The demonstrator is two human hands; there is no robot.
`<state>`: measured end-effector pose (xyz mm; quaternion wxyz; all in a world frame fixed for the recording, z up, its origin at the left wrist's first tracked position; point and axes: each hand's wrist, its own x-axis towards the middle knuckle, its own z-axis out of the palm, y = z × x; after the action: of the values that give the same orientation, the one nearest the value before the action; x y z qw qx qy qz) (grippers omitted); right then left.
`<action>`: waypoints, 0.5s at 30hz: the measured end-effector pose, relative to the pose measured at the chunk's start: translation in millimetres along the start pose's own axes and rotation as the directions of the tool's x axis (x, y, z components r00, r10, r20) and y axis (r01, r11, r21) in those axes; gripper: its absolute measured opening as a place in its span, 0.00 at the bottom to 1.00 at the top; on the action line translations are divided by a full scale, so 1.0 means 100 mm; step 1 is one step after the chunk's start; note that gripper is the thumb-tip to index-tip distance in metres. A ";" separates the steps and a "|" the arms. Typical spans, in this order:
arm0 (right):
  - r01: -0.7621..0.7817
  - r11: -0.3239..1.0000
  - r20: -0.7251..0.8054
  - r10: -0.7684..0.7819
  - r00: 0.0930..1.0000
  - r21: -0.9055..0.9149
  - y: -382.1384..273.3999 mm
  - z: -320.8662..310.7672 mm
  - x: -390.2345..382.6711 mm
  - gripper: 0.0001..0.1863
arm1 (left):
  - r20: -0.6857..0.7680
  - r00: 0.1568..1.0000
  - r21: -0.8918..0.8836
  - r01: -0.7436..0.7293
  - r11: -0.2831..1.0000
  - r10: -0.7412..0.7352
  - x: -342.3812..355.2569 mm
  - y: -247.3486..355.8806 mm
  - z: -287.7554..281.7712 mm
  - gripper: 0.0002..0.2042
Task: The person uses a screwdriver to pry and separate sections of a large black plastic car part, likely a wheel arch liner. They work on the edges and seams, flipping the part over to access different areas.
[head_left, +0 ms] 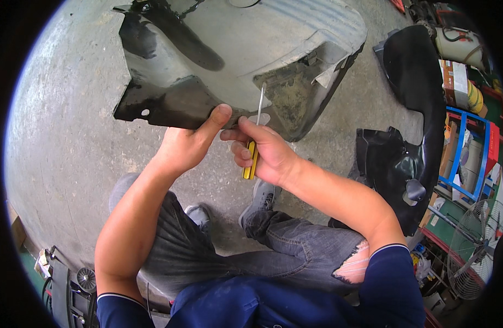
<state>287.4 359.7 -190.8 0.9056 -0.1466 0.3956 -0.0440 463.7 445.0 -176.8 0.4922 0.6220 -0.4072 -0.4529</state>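
Note:
A large, dusty wheel arch liner (pixel 180 95) of dark plastic spans the top of the view, its near edge toward me. My left hand (pixel 188 143) grips that edge, thumb on top and the fingers hidden underneath. Close beside it, my right hand (pixel 265 150) is closed round a screwdriver (pixel 251 161) with a yellow handle and a thin metal shaft. The shaft points away from me over the liner; whether its tip touches the plastic, I cannot tell. The right thumb and forefinger lie at the liner's edge.
A second, cleaner black liner (pixel 412 93) lies on the concrete floor (pixel 65 126) to the right. Beyond it stand a blue metal frame (pixel 453 147), boxes and a wire-caged fan (pixel 478 249). Dark parts with a small round wheel (pixel 86 279) sit at the lower left.

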 end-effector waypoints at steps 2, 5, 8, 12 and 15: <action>0.012 0.999 0.020 -0.012 1.000 -0.036 -0.01 -0.01 0.01 0.15 | 0.007 1.000 0.028 -0.006 1.000 0.006 0.01 -0.02 -0.01 0.16; 0.055 0.992 0.062 -0.048 0.997 -0.118 -0.04 -0.03 0.03 0.14 | -0.029 0.998 0.026 -0.049 0.998 0.050 0.02 -0.05 0.01 0.15; 0.083 0.975 0.126 -0.057 0.990 -0.208 -0.06 -0.07 0.05 0.15 | -0.092 0.990 0.008 -0.106 0.994 0.107 0.03 -0.04 0.07 0.14; 0.011 0.992 0.105 0.002 0.994 -0.126 -0.07 -0.03 0.02 0.16 | -0.074 0.994 0.006 -0.075 0.997 0.076 0.03 -0.10 0.06 0.15; -0.057 0.998 0.107 0.060 0.992 -0.028 -0.06 -0.06 0.03 0.16 | -0.079 0.993 0.045 -0.084 0.995 0.088 0.04 -0.08 0.06 0.15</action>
<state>284.7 351.7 -194.9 0.9246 -0.1484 0.3508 -0.0045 459.3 441.5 -186.2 0.5141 0.6318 -0.4229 -0.3971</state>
